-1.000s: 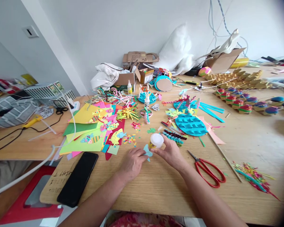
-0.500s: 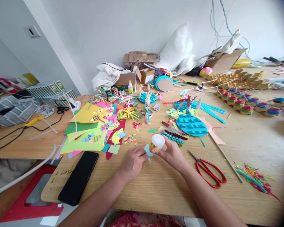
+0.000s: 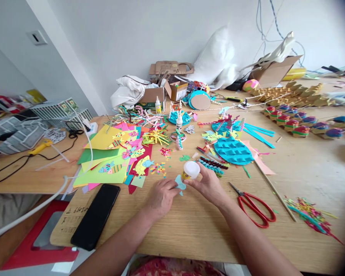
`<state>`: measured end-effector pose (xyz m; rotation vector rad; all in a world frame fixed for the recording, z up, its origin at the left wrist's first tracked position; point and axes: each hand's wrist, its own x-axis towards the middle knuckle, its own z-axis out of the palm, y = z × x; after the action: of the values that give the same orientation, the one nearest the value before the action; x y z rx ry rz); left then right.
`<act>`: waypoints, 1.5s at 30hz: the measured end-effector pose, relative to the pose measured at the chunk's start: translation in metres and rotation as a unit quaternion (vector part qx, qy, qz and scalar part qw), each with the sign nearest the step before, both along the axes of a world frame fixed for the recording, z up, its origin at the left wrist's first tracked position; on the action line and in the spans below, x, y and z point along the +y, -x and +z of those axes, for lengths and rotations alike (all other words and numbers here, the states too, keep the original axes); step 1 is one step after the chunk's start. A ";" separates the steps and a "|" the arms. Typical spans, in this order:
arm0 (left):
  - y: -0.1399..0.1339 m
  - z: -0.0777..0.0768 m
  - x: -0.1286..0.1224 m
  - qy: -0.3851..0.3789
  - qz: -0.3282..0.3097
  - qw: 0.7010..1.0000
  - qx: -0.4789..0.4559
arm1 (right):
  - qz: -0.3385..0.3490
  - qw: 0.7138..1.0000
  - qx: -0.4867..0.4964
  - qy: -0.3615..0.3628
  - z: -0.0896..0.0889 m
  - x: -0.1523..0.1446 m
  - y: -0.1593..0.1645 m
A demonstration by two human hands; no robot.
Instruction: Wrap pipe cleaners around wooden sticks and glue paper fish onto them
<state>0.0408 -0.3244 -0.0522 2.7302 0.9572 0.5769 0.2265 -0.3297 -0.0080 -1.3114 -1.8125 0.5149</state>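
My right hand (image 3: pixel 209 186) is closed round a glue stick (image 3: pixel 186 177) with a yellow label, its whitish round end turned up towards me. The glue stick is tilted over the right edge of a small light blue paper cutout (image 3: pixel 179 182), fish-like in shape; whether its lower end touches the paper is hidden. With its fingertips pressed together on the cutout's left side, my left hand (image 3: pixel 161 197) holds it at the table. Beyond my left hand are small coloured paper dots (image 3: pixel 158 168) and decorated paper fish (image 3: pixel 143 165). Twisted pipe cleaners (image 3: pixel 212 165) lie just beyond my right hand.
Red-handled scissors (image 3: pixel 254 209) and a wooden stick (image 3: pixel 274 189) lie to the right. A black phone (image 3: pixel 95 216) lies at the left front, near coloured paper sheets (image 3: pixel 103 165). Farther back are a blue egg-carton oval (image 3: pixel 232 150) and a glue bottle (image 3: pixel 179 123).
The glue stick has shifted very slightly away from me and tilted, showing a little more of the light blue cutout. My left hand has stayed in place.
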 end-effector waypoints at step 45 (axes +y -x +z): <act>0.000 0.000 0.000 -0.010 0.002 1.000 -0.005 | -0.014 1.000 0.012 -0.004 0.000 -0.002 0.001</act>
<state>0.0408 -0.3248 -0.0527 2.7419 0.9601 0.6027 0.2252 -0.3319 -0.0076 -1.3182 -1.7723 0.5059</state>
